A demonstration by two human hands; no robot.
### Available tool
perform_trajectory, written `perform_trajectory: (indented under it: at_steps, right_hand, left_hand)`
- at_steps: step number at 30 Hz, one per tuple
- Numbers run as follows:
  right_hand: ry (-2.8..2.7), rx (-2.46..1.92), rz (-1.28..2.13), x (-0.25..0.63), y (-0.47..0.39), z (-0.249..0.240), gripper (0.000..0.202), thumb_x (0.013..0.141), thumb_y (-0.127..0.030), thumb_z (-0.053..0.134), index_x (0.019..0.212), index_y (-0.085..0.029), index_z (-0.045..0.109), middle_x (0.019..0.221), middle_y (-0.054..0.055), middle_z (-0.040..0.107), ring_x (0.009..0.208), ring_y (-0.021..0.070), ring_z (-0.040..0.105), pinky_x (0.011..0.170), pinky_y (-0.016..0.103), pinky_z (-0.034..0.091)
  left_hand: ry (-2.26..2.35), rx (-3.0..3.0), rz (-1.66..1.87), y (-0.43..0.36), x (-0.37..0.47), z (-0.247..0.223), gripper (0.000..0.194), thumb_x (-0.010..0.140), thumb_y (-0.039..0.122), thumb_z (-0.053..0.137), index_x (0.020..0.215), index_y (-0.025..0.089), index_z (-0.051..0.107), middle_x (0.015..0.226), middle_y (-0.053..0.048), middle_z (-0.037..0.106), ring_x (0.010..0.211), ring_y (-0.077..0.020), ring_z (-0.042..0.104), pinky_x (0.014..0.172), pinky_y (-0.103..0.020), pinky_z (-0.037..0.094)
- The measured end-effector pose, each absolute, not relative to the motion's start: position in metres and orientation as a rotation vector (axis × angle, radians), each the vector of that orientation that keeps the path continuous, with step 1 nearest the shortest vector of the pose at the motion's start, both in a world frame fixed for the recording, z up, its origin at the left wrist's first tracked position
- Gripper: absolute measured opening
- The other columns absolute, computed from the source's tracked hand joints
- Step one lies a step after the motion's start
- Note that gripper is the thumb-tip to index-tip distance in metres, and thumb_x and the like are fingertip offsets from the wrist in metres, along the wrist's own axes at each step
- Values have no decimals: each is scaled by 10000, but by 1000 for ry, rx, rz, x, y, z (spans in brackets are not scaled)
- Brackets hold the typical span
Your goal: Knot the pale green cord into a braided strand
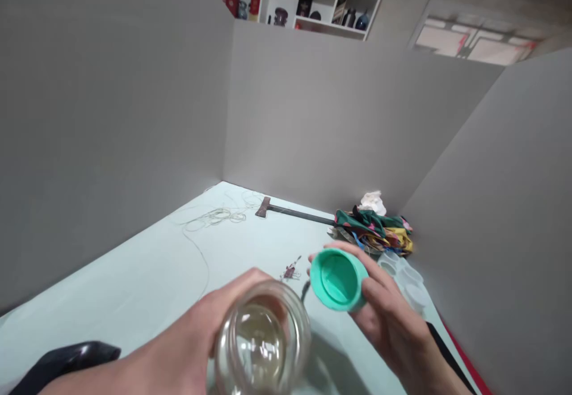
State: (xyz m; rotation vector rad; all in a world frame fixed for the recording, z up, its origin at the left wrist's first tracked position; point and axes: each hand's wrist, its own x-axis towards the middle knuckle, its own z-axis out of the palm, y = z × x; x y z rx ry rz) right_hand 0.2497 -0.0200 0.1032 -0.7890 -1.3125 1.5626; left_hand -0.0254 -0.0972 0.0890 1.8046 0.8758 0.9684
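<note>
A clear glass jar is tilted toward the camera, so its open mouth and shiny inside show. My left hand is wrapped round its far side, fingers mostly hidden behind the glass. To the right, my right hand grips a turquoise lid between thumb and fingers, its hollow underside facing the camera. Jar and lid are apart, both held above the pale table.
Tangled string and an axe lie toward the back. At the back right are a heap of colourful cloth, white crumpled material and translucent plastic cups. A small dark red item lies mid-table. Grey partitions surround the table.
</note>
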Motion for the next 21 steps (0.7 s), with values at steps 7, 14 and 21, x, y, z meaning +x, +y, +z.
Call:
perform_trajectory:
  at_steps: [7, 14, 21]
  right_hand:
    - [-2242, -405, 885, 208, -27, 168, 521, 887, -230, 874, 1387, -189, 734, 1368, 49, 770, 1282, 205, 690, 1122, 275, 511]
    - [-2500, -236, 619, 197, -24, 187, 549, 943, -245, 840, 1432, -49, 688, 1420, 97, 743, 1308, 190, 652, 1145, 248, 482]
    - [-2714, -133, 479, 185, -18, 207, 473, 996, -214, 745, 1432, -44, 683, 1297, 122, 765, 1189, 213, 670, 1098, 321, 505]
  left_hand:
    - [886, 1638, 950, -77, -13, 99, 432, 784, 145, 816, 1122, 273, 580, 942, 61, 583, 754, -145, 509, 641, -257, 449]
    - [896, 1641, 976, -74, -18, 93, 320, 773, 105, 808, 951, 254, 588, 836, 77, 499, 778, -156, 535, 689, -260, 504]
    - [957, 1705, 970, -65, -24, 96, 269, 768, 222, 837, 991, 272, 693, 889, 22, 679, 818, -244, 660, 708, -341, 595]
